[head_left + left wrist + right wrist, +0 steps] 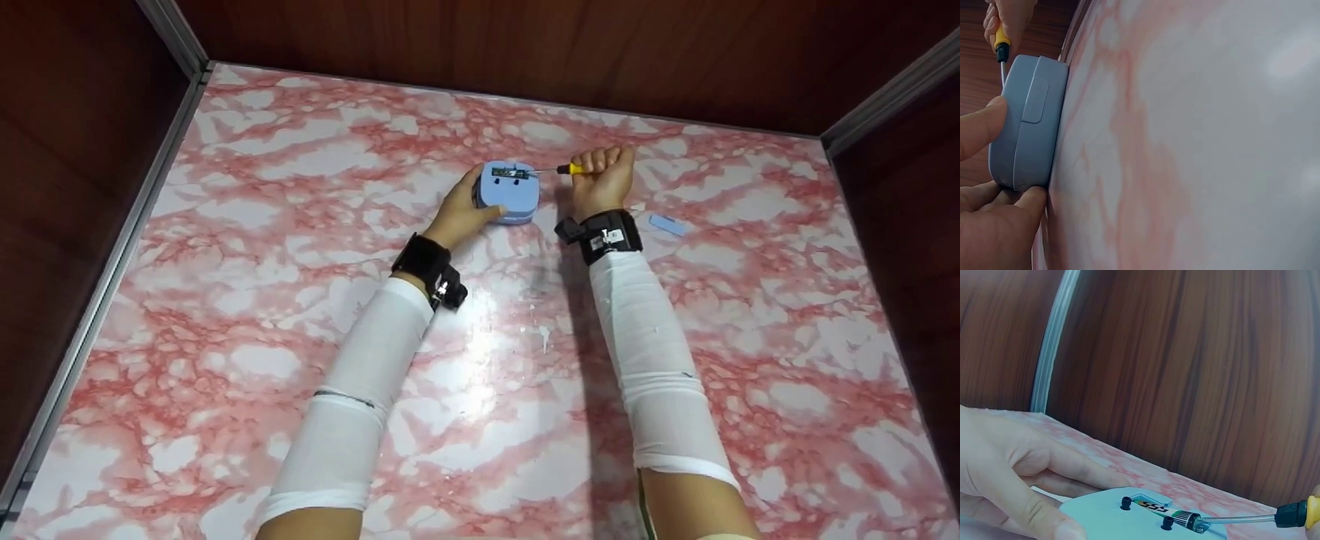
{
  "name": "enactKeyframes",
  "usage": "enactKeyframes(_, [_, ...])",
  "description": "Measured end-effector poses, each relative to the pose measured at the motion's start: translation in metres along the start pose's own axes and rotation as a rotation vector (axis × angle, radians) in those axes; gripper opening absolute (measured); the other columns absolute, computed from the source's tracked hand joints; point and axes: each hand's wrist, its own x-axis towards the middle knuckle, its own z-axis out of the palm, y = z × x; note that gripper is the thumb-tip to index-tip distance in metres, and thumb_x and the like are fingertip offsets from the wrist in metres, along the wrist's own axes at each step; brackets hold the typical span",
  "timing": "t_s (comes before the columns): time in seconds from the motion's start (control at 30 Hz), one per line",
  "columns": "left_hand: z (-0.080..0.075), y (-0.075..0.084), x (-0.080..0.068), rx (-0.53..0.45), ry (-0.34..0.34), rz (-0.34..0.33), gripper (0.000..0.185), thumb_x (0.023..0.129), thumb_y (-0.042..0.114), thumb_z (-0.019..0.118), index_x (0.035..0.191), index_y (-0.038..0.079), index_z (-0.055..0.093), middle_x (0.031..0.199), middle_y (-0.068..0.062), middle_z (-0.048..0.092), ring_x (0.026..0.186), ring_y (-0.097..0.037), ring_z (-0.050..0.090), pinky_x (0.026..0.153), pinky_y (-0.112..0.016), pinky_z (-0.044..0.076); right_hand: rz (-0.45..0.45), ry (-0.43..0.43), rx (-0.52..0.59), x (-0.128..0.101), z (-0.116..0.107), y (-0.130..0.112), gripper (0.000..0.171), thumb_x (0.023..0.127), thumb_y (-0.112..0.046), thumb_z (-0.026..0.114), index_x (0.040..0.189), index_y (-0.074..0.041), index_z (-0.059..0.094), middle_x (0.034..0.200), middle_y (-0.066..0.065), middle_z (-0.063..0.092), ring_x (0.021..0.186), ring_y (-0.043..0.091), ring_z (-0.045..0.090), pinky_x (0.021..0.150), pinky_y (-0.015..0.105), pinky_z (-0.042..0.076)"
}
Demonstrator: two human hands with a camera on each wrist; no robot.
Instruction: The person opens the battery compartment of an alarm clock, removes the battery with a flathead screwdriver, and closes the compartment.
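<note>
A light blue rounded box (510, 196) lies on the table with its battery slot facing up. In the slot sits a battery (1157, 508) with dark and green markings, beside two black pegs. My left hand (461, 211) grips the box from its left side, thumb on the near top edge and fingers round the far side. My right hand (602, 180) grips the yellow and black handle of a screwdriver (574, 169). The shaft runs level to the left, its tip at the right end of the battery.
A small blue cover (667, 225) lies on the pink marbled table (300, 300) to the right of my right wrist. A tiny pale scrap (638, 207) is near it. Dark wooden panels (525, 52) with metal edging border the table at the back and sides.
</note>
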Motion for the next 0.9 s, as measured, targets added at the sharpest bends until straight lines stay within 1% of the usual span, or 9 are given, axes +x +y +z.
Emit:
enactKeyframes(0.13, [-0.0004,0.0005,-0.0008,0.021,-0.001,0.006,0.087,0.093,0.01,0.073,0.162,0.005,0.02,0.164,-0.016,0.029,0.151,-0.025,0.027,0.12,-0.024,0.023,-0.003,-0.012,-0.012,-0.0011,0.0017,-0.0003,0.051,0.112,-0.02,0.032,0.063,-0.011,0.022,0.052,0.001,0.024,0.045,0.016,0.027,0.052,0.029,0.026])
enactKeyframes(0.27, [-0.0003,0.0001,-0.0014,0.012,0.003,0.015,0.086,0.093,0.009,0.073,0.161,0.005,0.021,0.164,-0.016,0.029,0.15,-0.026,0.028,0.118,-0.025,0.026,0.003,-0.031,-0.03,-0.0026,0.003,-0.0011,0.051,0.111,-0.018,0.032,0.062,-0.011,0.022,0.051,0.001,0.025,0.044,0.015,0.026,0.052,0.029,0.025])
enactKeyframes(0.37, [-0.0003,0.0,-0.0017,0.001,0.004,0.013,0.086,0.093,0.008,0.073,0.161,0.004,0.021,0.163,-0.016,0.03,0.149,-0.025,0.03,0.117,-0.024,0.028,0.011,-0.032,-0.041,-0.0035,0.0047,-0.0014,0.053,0.112,-0.02,0.031,0.061,-0.011,0.023,0.051,0.0,0.025,0.044,0.015,0.027,0.051,0.028,0.026])
enactKeyframes(0.5, [-0.0003,0.0002,-0.0014,-0.003,-0.002,0.009,0.087,0.093,0.008,0.073,0.161,0.004,0.02,0.163,-0.016,0.03,0.15,-0.024,0.029,0.119,-0.022,0.023,0.008,-0.018,-0.049,-0.004,0.0051,-0.0014,0.054,0.112,-0.023,0.031,0.06,-0.011,0.024,0.05,0.0,0.025,0.044,0.015,0.027,0.051,0.028,0.027])
enactKeyframes(0.67, [-0.0002,-0.0003,-0.0009,-0.009,-0.002,0.011,0.088,0.092,0.007,0.073,0.161,0.004,0.02,0.163,-0.017,0.03,0.149,-0.025,0.03,0.118,-0.022,0.024,-0.002,-0.026,-0.046,-0.0047,0.0038,-0.0011,0.054,0.113,-0.024,0.03,0.061,-0.011,0.023,0.051,0.001,0.025,0.044,0.016,0.026,0.052,0.029,0.027])
enactKeyframes(0.77, [0.0001,-0.0006,-0.0006,-0.013,0.0,0.012,0.087,0.092,0.007,0.073,0.161,0.004,0.02,0.163,-0.017,0.03,0.148,-0.025,0.032,0.115,-0.024,0.032,-0.011,-0.049,-0.05,-0.0056,0.0038,-0.0009,0.055,0.113,-0.024,0.028,0.06,-0.011,0.023,0.05,0.001,0.025,0.044,0.016,0.026,0.053,0.03,0.027])
enactKeyframes(0.87, [0.0003,-0.0005,-0.0002,-0.01,0.003,0.006,0.087,0.092,0.007,0.073,0.161,0.004,0.02,0.163,-0.018,0.03,0.148,-0.026,0.032,0.113,-0.025,0.034,-0.021,-0.08,-0.064,-0.0062,0.0035,-0.0007,0.055,0.113,-0.023,0.027,0.06,-0.01,0.023,0.049,0.0,0.026,0.044,0.016,0.027,0.053,0.03,0.028])
enactKeyframes(0.9, [0.0002,-0.0003,-0.0002,-0.014,0.002,0.002,0.087,0.092,0.007,0.073,0.162,0.005,0.02,0.163,-0.018,0.03,0.147,-0.026,0.034,0.11,-0.028,0.039,-0.021,-0.083,-0.063,-0.0066,0.0036,-0.0008,0.055,0.113,-0.023,0.027,0.06,-0.01,0.024,0.049,0.0,0.026,0.045,0.016,0.027,0.053,0.03,0.028])
